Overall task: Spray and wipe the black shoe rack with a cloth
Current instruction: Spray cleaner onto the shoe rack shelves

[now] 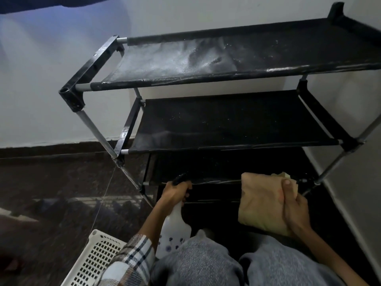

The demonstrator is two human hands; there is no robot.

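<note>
The black shoe rack (226,120) stands against a white wall, with fabric shelves on metal tubes. Its top shelf (185,60) looks wet or dusty with pale speckles. My left hand (175,191) grips the black trigger head of a white spray bottle (175,234) with blue flower prints, its nozzle pointing at the third shelf (206,172). My right hand (292,205) holds a folded tan cloth (259,201) in front of the lower shelves at the right. My grey-trousered knees fill the bottom of the view.
A white perforated plastic basket (97,261) sits on the dark speckled floor (51,193) at my lower left. The white wall (51,79) runs behind the rack and another wall (354,162) closes in on its right side.
</note>
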